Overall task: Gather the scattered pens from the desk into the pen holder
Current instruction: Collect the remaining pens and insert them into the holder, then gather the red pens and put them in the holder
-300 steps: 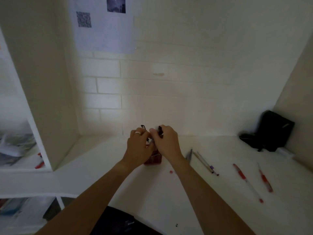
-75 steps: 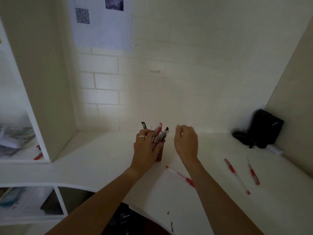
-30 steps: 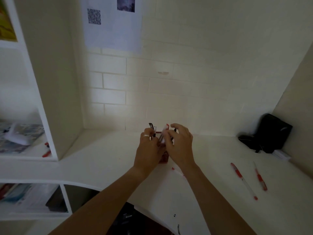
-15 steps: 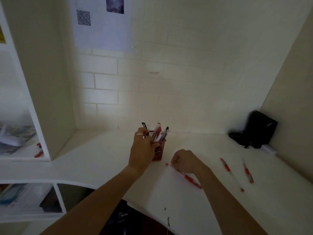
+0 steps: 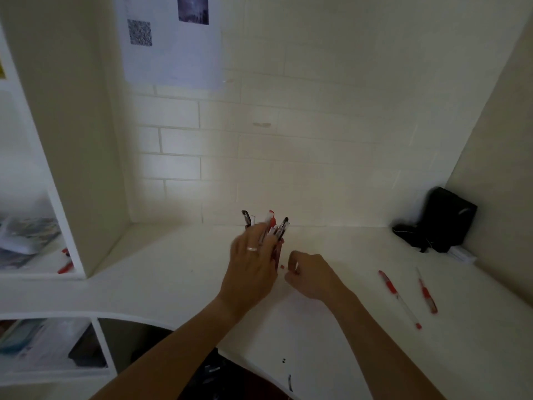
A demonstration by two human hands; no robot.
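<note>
White brick wall backs the pale desk (image 5: 178, 272), where the left hand (image 5: 251, 267), fingers spread and blurred, covers the red pen holder (image 5: 278, 249) with its upright pens (image 5: 275, 223). The right hand (image 5: 310, 274) is curled loosely just beside the holder; whether it grips anything cannot be told. Half a second ago it lay on a red pen here; that pen is now gone from sight, probably lifted. Two red pens (image 5: 399, 298) remain well to the right, as before.
</note>
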